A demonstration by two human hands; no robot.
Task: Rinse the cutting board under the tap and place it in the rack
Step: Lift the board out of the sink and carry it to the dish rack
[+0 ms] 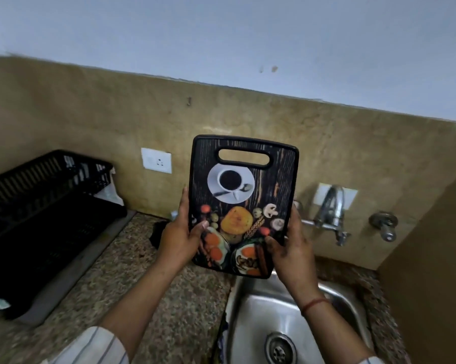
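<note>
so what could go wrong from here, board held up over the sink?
1. The cutting board is pinched only at its lower edges by the left hand and right hand; once wet it might slip into the sink.
2. The tap sits off to the right, close to the wall, so swinging the board under it could knock the spout.
3. The rack is across the counter; drips are likely.

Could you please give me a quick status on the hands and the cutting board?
Left hand and right hand grip cutting board, upright above sink. Tap to its right; no water visible. Rack left, path clear.
</note>
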